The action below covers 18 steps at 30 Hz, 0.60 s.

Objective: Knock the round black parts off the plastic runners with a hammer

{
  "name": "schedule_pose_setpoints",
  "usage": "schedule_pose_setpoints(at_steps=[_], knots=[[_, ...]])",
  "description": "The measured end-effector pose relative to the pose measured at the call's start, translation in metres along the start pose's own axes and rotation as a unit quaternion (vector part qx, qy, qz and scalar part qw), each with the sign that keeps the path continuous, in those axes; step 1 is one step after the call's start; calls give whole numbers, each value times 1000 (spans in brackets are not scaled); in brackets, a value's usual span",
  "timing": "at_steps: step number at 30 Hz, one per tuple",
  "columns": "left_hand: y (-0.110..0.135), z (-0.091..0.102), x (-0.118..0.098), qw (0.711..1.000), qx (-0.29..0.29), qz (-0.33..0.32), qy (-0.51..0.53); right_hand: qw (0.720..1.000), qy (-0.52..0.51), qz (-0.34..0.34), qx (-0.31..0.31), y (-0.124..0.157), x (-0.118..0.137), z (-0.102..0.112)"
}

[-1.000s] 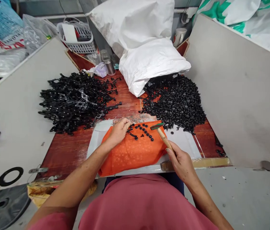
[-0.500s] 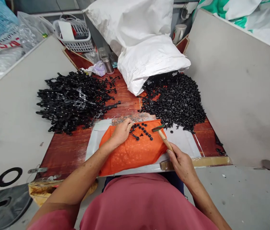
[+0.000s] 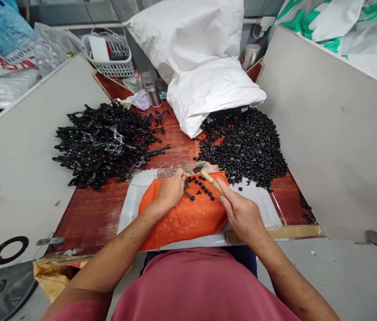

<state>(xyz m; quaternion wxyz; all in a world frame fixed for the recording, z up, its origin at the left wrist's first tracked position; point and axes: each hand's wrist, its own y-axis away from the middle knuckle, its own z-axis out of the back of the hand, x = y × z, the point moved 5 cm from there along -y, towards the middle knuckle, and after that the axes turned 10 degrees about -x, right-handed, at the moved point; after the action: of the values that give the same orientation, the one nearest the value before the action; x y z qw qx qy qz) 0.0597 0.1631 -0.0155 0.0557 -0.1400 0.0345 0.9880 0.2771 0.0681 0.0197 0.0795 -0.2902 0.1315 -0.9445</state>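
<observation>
My right hand (image 3: 242,213) is wrapped round the wooden handle of a small hammer (image 3: 212,181). The hammer's head is over the back edge of an orange cloth (image 3: 182,225), just right of my left fingertips. My left hand (image 3: 171,192) rests at the cloth's back edge with its fingers pinched on a black plastic strip (image 3: 188,194), mostly hidden by the fingers. Beside it on the cloth, small round black plastic caps (image 3: 206,191) lie in rows, with one loose black stud (image 3: 198,192) among them.
A heap of black strips (image 3: 98,142) lies at left, and a pile of black studs (image 3: 248,147) at right under a white sack (image 3: 208,84). Grey panels (image 3: 325,125) wall both sides. A metal flask (image 3: 153,94), a basket (image 3: 115,67) and a mug (image 3: 250,55) stand behind.
My right hand has moved left and away from me, bringing the hammer head close to my left fingertips. My left hand keeps its place on the cloth. The whole view has shifted slightly.
</observation>
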Motion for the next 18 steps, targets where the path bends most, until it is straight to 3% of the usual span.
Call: schedule_pose_setpoints(at_steps=[5, 9, 12, 16, 18], knots=[[0, 1, 0, 1000, 4, 11, 6, 995, 79, 28, 50, -6, 6, -18], [-1, 1, 0, 1000, -2, 6, 18, 998, 56, 18, 30, -9, 8, -15], [-2, -1, 2, 1000, -9, 3, 17, 993, 85, 16, 82, -11, 8, -19], [-4, -3, 3, 1000, -25, -2, 18, 997, 61, 20, 44, -14, 8, -14], [-4, -3, 4, 1000, -21, 0, 20, 995, 78, 18, 53, -14, 7, -16]])
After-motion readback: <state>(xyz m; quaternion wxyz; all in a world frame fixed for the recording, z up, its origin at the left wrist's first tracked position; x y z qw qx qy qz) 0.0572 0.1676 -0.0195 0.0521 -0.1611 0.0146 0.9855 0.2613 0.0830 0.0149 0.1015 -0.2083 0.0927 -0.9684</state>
